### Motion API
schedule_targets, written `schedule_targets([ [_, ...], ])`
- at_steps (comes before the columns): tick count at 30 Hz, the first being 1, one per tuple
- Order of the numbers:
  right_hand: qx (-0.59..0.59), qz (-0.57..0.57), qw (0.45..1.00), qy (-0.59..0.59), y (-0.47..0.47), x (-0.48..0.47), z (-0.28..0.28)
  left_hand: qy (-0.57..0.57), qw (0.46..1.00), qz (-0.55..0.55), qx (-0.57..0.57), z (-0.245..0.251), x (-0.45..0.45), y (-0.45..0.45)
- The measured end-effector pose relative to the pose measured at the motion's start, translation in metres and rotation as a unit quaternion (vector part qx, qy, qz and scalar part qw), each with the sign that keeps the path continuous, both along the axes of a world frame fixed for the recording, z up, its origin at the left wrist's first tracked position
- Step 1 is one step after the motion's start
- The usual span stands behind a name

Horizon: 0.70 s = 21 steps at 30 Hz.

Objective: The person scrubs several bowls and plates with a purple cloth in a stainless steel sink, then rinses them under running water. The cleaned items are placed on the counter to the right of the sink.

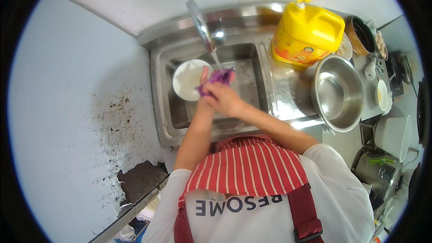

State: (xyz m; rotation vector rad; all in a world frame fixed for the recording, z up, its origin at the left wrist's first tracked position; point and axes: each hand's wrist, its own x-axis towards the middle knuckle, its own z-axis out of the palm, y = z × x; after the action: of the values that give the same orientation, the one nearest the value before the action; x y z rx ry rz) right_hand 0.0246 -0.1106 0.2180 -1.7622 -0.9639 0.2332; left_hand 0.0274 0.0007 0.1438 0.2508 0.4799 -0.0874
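Note:
Both hands are together over the stainless-steel sink [249, 54], under the running tap [200, 27]. A crumpled purple cloth [222, 76] is between them, slightly blurred. My right hand [222, 98] grips it from above. Underneath, my left hand [205, 76] cradles the cloth, with its thumb raised on the near-left side and most of its palm hidden. A thin stream of water [216, 60] falls onto the cloth and hands. Just left of the hands, a white bowl [185, 82] sits in the sink, partly covered by the left hand.
A yellow pump jug [303, 37] stands on the steel drainboard right of the sink. Near it, a large metal basin [332, 91] overhangs the front edge. Farther right are a brown pot [360, 35], eggs [380, 44] and a small white bowl [381, 96]. A damaged wall [125, 114] borders the left.

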Motion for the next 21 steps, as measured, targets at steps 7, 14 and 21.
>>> schedule_targets([
  [7, -0.145, -0.109, 0.98, -0.086, 0.024, 0.018, -0.014, -0.283, 0.959, -0.015, 0.024, -0.027, 0.005, 0.002],
  [14, -0.24, -0.198, 0.947, 0.08, 0.019, 0.1, -0.065, 0.068, 0.994, -0.002, 0.086, -0.02, 0.012, 0.008],
  [21, -0.055, 0.019, 0.821, 0.569, -0.007, 0.112, -0.06, 0.055, 0.988, -0.007, 0.141, 0.02, 0.011, 0.03],
])
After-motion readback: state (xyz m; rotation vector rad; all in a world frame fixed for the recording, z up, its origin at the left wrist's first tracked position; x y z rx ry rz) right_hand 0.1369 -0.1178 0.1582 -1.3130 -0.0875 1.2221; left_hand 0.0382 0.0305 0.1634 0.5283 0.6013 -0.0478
